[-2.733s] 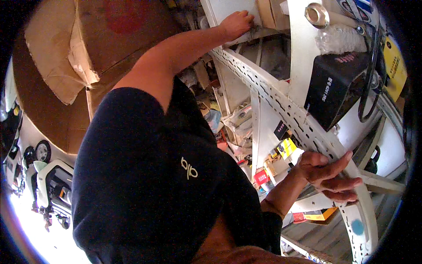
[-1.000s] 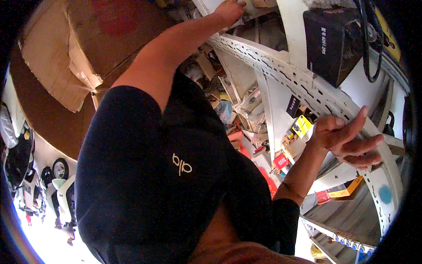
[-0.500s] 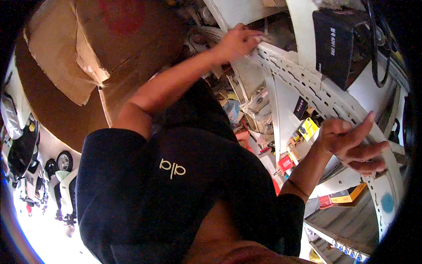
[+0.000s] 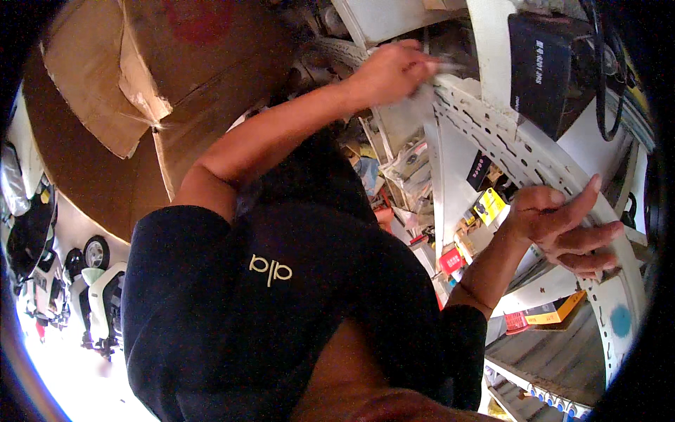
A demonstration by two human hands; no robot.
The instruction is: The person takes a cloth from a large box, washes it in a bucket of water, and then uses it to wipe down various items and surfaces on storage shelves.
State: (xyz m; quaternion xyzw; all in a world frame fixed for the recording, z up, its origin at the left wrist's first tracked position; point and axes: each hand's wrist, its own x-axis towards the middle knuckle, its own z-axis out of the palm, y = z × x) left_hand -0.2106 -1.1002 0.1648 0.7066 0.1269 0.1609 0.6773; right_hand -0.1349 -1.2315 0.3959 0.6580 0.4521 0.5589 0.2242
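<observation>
My left hand (image 4: 394, 72) is at the upper end of a white perforated metal shelf beam (image 4: 506, 137). Its thumb and fingers are pinched together; a blurred, thin light shape shows at their tips, too unclear to name. Lower down on the same shelf frame lies my right hand (image 4: 566, 228), its index finger stretched out and the other fingers apart over the white edge. Nothing shows in its grasp.
A big brown cardboard box (image 4: 91, 84) fills the upper left. On the shelf at upper right stands a black box (image 4: 538, 74), beside a hanging black cable (image 4: 601, 105). Below are a yellow packet (image 4: 491, 205), a red packet (image 4: 451, 260) and an orange-edged box (image 4: 559, 309).
My left hand has shifted a little to the right along the shelf's upper end, its fingertips now pinched beyond the edge. My right hand has hardly moved.
</observation>
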